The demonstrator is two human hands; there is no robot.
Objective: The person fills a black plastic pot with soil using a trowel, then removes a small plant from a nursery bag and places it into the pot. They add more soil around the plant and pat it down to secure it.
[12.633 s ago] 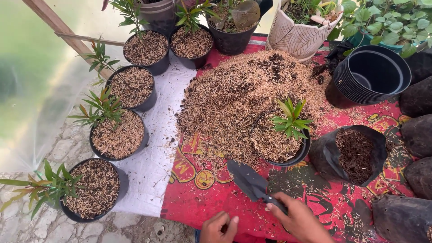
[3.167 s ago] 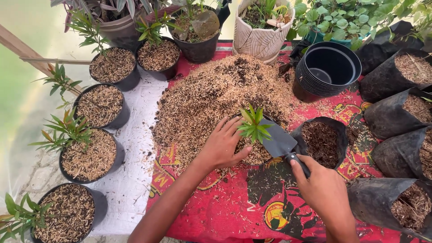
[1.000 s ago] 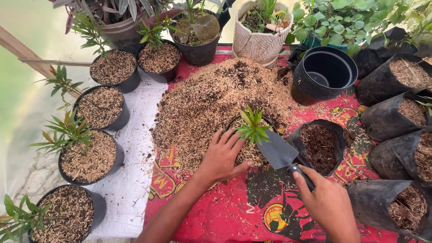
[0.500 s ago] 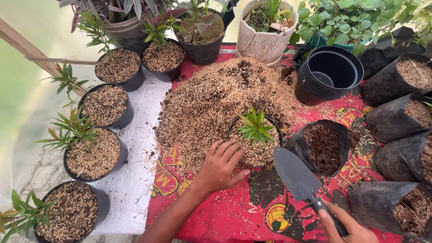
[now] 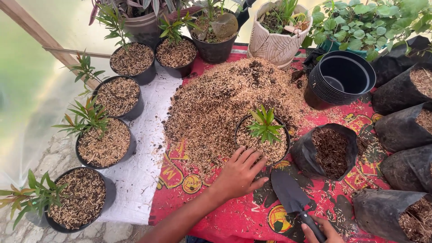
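A small black pot [image 5: 262,141] with a seedling is touched at its near rim by the left hand [image 5: 238,173], fingers spread. A trowel [image 5: 293,200], blade pointing toward the pot, is gripped by the right hand [image 5: 320,230], just beside those fingers.

Plant nursery: potted seedlings [image 5: 105,135], husk mix heap [image 5: 225,96].

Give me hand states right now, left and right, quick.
Left hand: open, fingers spread, resting against the near rim of the black pot with the seedling.
Right hand: closed on the trowel handle, mostly out of frame.
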